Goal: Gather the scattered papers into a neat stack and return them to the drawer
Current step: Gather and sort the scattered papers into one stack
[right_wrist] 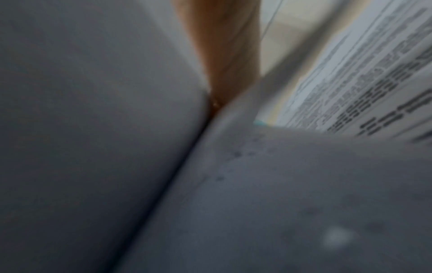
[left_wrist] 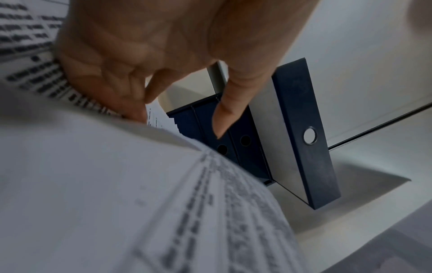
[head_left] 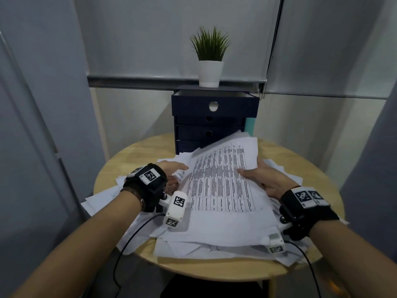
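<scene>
Head view shows whole round wooden tabletop (head_left: 133,155) w/ scattered white printed papers (head_left: 217,211); dark blue drawer unit (head_left: 214,117) behind, top drawer (head_left: 213,105) pulled out. Left wrist view adds left hand (left_wrist: 145,46) fingers pinching sheet edges. Right hand (head_left: 268,179): thumb on top sheet, fingers under, gripping papers; its wrist view blurred.

Both forearms are bare, with no sleeves. The left hand (head_left: 171,176) and the right hand (head_left: 265,177) each have a black strap (head_left: 148,186) round the wrist, with square black-and-white coded tags on top. A small white camera box (head_left: 175,208) with more coded tags is mounted by each wrist, and a thin black cable (head_left: 133,233) trails from each one towards the near edge.
</scene>
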`<state>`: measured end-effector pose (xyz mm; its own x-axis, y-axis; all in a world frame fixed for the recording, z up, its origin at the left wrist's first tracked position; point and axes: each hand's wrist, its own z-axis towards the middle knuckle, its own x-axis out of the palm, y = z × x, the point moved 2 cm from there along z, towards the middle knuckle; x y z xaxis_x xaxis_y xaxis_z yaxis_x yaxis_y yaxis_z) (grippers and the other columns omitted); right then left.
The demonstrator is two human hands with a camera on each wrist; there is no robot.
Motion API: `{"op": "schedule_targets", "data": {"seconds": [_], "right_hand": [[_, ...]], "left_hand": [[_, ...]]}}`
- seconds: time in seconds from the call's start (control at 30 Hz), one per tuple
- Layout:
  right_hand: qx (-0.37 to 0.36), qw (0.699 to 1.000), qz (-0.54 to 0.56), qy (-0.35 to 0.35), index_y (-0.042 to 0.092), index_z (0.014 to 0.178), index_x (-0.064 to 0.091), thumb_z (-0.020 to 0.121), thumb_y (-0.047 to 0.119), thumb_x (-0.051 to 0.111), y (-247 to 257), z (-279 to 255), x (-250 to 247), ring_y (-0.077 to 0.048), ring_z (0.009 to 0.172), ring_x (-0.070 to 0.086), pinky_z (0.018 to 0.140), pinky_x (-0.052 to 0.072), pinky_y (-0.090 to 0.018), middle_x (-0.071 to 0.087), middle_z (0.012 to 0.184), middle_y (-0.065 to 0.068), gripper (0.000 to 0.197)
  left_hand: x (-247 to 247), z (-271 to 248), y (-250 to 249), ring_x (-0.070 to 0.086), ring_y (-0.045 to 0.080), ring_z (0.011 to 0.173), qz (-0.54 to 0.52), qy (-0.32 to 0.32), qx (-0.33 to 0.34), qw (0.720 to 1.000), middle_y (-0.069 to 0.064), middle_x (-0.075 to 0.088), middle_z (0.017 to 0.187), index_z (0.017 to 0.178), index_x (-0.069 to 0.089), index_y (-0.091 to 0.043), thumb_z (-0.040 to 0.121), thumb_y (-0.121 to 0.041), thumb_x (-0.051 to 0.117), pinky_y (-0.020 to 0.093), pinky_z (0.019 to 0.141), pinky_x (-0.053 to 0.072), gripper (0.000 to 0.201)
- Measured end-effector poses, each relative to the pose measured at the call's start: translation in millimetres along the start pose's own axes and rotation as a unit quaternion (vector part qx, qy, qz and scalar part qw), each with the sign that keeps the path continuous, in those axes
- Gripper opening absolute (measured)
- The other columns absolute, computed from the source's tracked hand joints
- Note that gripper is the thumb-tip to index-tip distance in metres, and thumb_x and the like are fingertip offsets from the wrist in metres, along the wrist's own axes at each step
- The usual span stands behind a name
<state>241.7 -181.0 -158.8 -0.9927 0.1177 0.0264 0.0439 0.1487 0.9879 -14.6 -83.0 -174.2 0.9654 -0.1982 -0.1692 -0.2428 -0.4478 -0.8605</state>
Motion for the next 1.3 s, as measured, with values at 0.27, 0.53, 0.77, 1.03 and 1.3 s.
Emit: {"op": "schedule_targets", "data": {"seconds": [0.27, 0.53, 0.77, 1.03, 1.3], "right_hand": [[0.054, 0.998, -0.038, -0.002, 0.004, 0.126, 0.052, 0.087, 0.010, 0.066, -7.5, -3.4, 2.7, -0.021, 0.085, 0.072, 0.063, 0.060, -0.029, 0.070, 0.110, -0.011, 0.042], [-0.072, 0.994, 0.084, -0.026, 0.019, 0.109, 0.059, 0.096, 0.010, 0.052, 14.3, -10.9, 0.3, -0.027, 0.102, 0.067, 0.089, 0.055, -0.044, 0.068, 0.116, -0.011, 0.017], [-0.055, 0.971, 0.232, -0.013, 0.007, 0.105, 0.060, 0.100, 0.011, 0.042, 17.9, -19.5, 9.5, -0.020, 0.071, 0.074, 0.061, 0.061, -0.034, 0.076, 0.085, -0.010, 0.019], [0.088, 0.995, -0.033, -0.031, -0.003, 0.116, 0.058, 0.099, 0.016, 0.050, 7.8, -12.8, 3.5, -0.016, 0.069, 0.072, 0.066, 0.059, -0.024, 0.070, 0.095, -0.012, 0.027], [0.106, 0.989, -0.026, -0.100, 0.001, 0.086, 0.057, 0.092, 0.005, 0.054, 4.5, 2.4, -15.5, -0.020, 0.065, 0.056, 0.059, 0.054, -0.025, 0.057, 0.080, -0.013, 0.008]], "left_hand": [[5.3, -17.9, -0.4, 0.066, 0.027, 0.082, -0.054, 0.110, 0.026, 0.992, 0.020, 0.063, 0.115, 0.143, 0.033, 0.002, 0.093, -0.020, 0.060, 0.040, 0.065, 0.056, 0.061], [4.2, -21.3, -0.8, 0.053, 0.030, 0.116, -0.123, 0.108, -0.027, 0.986, 0.022, 0.044, 0.137, 0.148, 0.019, 0.002, 0.089, -0.046, 0.059, 0.049, 0.094, 0.046, 0.085], [13.4, -28.4, -5.7, 0.050, 0.034, 0.122, -0.147, 0.195, -0.013, 0.970, 0.023, 0.051, 0.134, 0.141, 0.027, 0.011, 0.086, -0.069, 0.041, 0.046, 0.088, 0.042, 0.099], [8.8, -14.5, -7.8, 0.065, 0.029, 0.096, -0.092, 0.155, 0.055, 0.982, 0.016, 0.067, 0.109, 0.119, 0.058, -0.001, 0.096, -0.009, 0.053, 0.042, 0.086, 0.052, 0.025], [-5.5, 20.8, 16.5, 0.059, 0.032, 0.097, 0.055, -0.029, 0.104, 0.993, 0.022, 0.061, 0.108, 0.123, 0.053, 0.008, 0.083, -0.021, 0.072, 0.050, 0.098, 0.049, 0.053]]}}
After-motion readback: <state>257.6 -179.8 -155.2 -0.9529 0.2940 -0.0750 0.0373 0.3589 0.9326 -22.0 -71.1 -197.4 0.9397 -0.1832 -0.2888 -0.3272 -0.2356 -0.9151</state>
